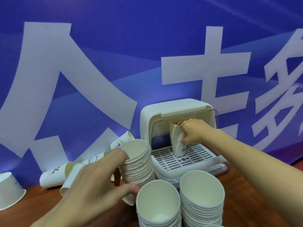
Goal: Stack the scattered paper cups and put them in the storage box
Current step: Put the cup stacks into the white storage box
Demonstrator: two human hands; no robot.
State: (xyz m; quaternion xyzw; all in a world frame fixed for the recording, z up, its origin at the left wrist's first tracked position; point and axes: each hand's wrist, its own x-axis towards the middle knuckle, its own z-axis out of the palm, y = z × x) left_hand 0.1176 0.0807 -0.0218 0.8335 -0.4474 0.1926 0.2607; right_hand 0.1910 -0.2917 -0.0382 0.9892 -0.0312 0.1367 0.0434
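Room inside the storage box (165, 110) is framed by its raised clear lid, side walls and slatted white tray (196, 154), most of the tray lying bare. One stack of cream paper cups (177, 138) is set upright on the tray, gripped at the rims by the right hand (192, 132), arm stretched forward. A second stack (139, 163) is clasped by the left hand (98, 182) just beside the box. Two more stacks (201, 199) are stood nearest on the wooden table (32, 203); loose cups (55, 174) are seen lying at left.
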